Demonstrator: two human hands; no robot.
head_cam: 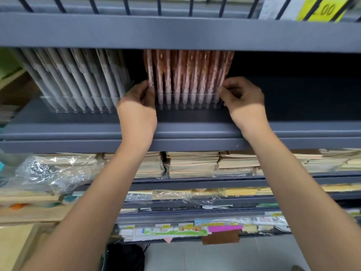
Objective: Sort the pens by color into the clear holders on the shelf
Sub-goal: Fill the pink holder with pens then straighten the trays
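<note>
Pink patterned pens (187, 75) stand in a row in the right-hand clear plastic holder (187, 103), midway along the dark grey metal shelf (293, 122), just back from its front edge. Row's long axis runs left-right, parallel to that edge; each pen stands tip down, leaning back

Hands bracket the row: left hand (139, 98) at its left end, fingers curled onto the leftmost pen; right hand (242, 94) at its right end, fingertips pinching the rightmost pen by the holder's end wall. Can't tell if the wall is in either grip

Key relation: holder sits straight ahead between the hands, both equally near, neither leads. My read: next move is a two-hand square-up or slide of the whole row along that axis

Pale grey pens (78, 79) fill the left-hand clear plastic holder (78, 104) toward the shelf's left end, apart from the pink one. Colours look separated already, so likely near done
</note>
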